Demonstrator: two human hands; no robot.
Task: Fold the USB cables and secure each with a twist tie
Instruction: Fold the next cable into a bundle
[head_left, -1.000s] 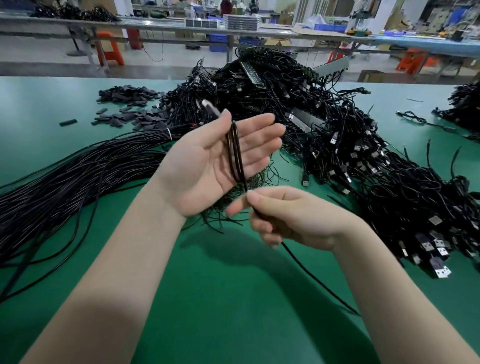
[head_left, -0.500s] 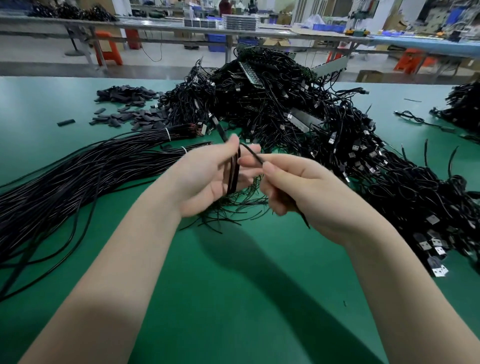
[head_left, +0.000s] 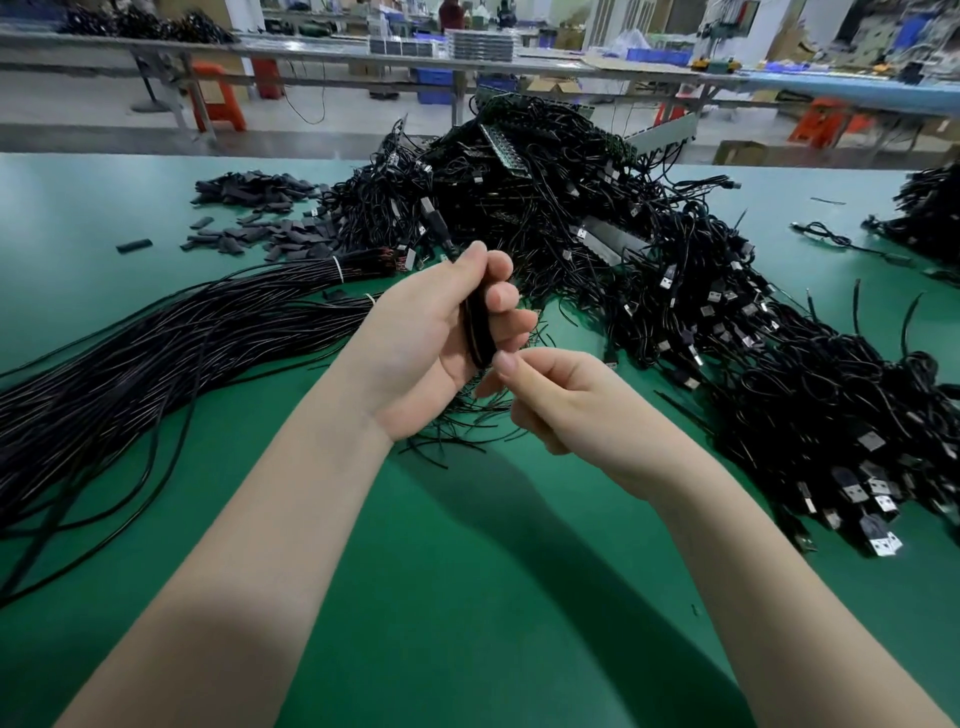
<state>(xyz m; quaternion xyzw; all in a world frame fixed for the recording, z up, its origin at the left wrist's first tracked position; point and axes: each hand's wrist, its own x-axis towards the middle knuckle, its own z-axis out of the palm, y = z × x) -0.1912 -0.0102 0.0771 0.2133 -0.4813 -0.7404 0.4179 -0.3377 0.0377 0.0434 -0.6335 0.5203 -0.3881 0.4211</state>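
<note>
My left hand (head_left: 431, 343) grips a folded black USB cable (head_left: 477, 332) upright, fingers curled round the bundle above the green table. One end of the cable with its plug (head_left: 435, 224) sticks up past my thumb. My right hand (head_left: 550, 400) is just right of and below it, thumb and forefinger pinched together at the bundle's lower end; what they pinch is too thin to make out. A scatter of thin black twist ties (head_left: 457, 431) lies on the table under both hands.
A big heap of black USB cables (head_left: 597, 228) fills the middle and right of the green table (head_left: 467, 597). Long straight cable bundles (head_left: 156, 364) stretch along the left. Small black pieces (head_left: 260, 218) lie at the back left. Another cable heap (head_left: 930, 213) sits far right.
My left fingers went from spread flat to curled round the folded cable. My right hand rose to the top of the bundle, then dropped to its lower end, and the loose tail is gone from view.
</note>
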